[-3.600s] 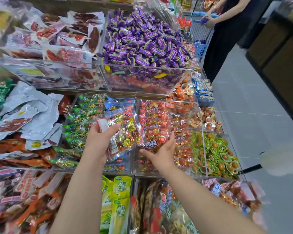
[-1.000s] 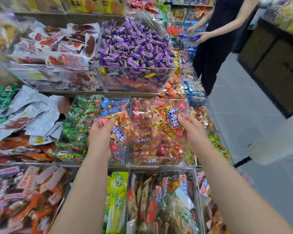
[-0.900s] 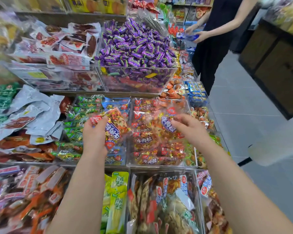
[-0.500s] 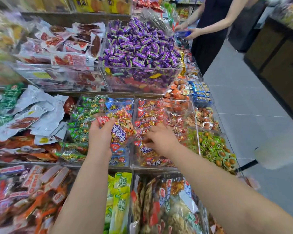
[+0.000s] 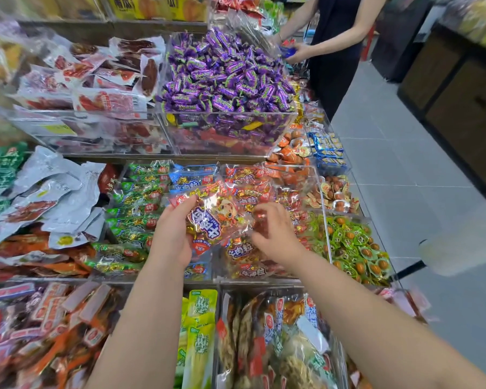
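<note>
My left hand (image 5: 172, 234) holds up a clear snack bag (image 5: 211, 220) of gold-wrapped pieces with a blue label, thumb on its top left corner. It hangs over the middle shelf bins. My right hand (image 5: 274, 234) is at the bag's right edge with its fingers curled; the blurred plastic lies over the fingertips, so it appears to pinch that edge. Under the right hand is a clear bin (image 5: 321, 197) stacked with red-labelled bags (image 5: 244, 255) of the same kind.
Purple candies (image 5: 225, 77) heap in an upper bin. Green-wrapped bags (image 5: 132, 220) lie left, green egg packs (image 5: 351, 245) right, long packets (image 5: 199, 332) on the lower shelf. Another person (image 5: 334, 46) stands at the far end of the shelves. Tiled aisle floor (image 5: 390, 178) runs along the right.
My right hand laid its red-labelled bag down in the bin, then rose to the right edge of the bag in my left hand. The left hand kept its bag held up.
</note>
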The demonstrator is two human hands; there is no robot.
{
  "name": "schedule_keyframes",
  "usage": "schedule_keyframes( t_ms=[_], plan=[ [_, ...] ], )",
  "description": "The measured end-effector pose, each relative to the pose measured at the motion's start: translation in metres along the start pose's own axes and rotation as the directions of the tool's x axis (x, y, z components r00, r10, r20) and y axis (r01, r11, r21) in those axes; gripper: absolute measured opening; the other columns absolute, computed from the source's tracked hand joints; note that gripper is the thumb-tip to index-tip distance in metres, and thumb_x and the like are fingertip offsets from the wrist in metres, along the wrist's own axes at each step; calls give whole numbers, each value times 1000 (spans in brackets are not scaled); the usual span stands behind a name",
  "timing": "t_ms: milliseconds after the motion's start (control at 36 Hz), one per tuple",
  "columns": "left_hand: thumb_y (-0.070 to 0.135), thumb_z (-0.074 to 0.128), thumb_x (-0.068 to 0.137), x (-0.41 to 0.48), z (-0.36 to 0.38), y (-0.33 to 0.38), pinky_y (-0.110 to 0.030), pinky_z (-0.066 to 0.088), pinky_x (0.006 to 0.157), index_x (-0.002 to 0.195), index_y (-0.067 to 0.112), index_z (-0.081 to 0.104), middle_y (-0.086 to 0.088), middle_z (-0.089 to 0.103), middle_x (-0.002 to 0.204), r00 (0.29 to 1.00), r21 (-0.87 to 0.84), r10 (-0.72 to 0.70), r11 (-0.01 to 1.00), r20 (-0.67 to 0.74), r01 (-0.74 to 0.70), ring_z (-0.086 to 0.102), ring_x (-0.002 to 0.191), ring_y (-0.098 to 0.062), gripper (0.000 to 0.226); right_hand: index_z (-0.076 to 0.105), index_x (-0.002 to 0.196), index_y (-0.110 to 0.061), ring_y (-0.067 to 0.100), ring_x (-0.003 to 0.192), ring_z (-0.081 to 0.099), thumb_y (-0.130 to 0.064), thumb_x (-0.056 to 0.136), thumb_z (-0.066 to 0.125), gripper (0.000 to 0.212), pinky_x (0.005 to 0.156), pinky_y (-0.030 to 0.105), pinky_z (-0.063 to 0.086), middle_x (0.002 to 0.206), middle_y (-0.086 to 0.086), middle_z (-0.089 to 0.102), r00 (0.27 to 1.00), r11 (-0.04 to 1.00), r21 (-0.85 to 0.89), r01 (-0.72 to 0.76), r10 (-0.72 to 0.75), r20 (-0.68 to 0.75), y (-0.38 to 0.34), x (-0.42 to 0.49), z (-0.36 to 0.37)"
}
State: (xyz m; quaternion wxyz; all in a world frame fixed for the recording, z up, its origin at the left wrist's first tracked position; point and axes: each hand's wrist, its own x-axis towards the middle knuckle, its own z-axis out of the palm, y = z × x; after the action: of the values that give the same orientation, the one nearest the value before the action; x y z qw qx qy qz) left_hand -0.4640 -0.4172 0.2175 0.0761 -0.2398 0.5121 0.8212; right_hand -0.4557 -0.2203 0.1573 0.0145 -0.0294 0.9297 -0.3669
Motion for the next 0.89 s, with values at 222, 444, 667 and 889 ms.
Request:
schedule_keyframes(
  t_ms=[222,444,667,889],
  plan=[
    [23,48,99,-17,42,-21,-51,49,96,129,7,54,-17,66,121,950,1,-125,991,288,130,64,112,-31,34,58,111,-39,22,88,64,-48,82,64,31,72,22,56,108,-18,64,977,739,651,-173,211,20,-13,-12,-38],
    [42,64,87,-8,63,-30,-29,44,87,128,38,45,8,49,139,944,673,117,674,309,-304,49,117,-10,45,46,134,-25,23,98,66,-35,76,76,66,85,47,55,118,0,60,843,499,799,-336,538,18,21,-16,-73],
    [65,84,46,40,78,-47,-53,-24,105,146,25,-29,-8,-34,154,773,626,-181,-489,609,-608,-41,132,-27,156,33,141,-14,25,98,66,-8,88,63,61,79,48,57,128,16,56,764,-12,996,-84,641,72,33,-8,-82],
    [71,77,48,61,74,-55,-51,-9,114,150,27,-18,-2,6,163,768,591,-117,-570,629,-571,7,149,-26,146,22,141,-49,31,133,35,-3,95,49,70,87,42,53,153,9,20,714,-98,995,32,699,45,19,14,-61]
  ],
)
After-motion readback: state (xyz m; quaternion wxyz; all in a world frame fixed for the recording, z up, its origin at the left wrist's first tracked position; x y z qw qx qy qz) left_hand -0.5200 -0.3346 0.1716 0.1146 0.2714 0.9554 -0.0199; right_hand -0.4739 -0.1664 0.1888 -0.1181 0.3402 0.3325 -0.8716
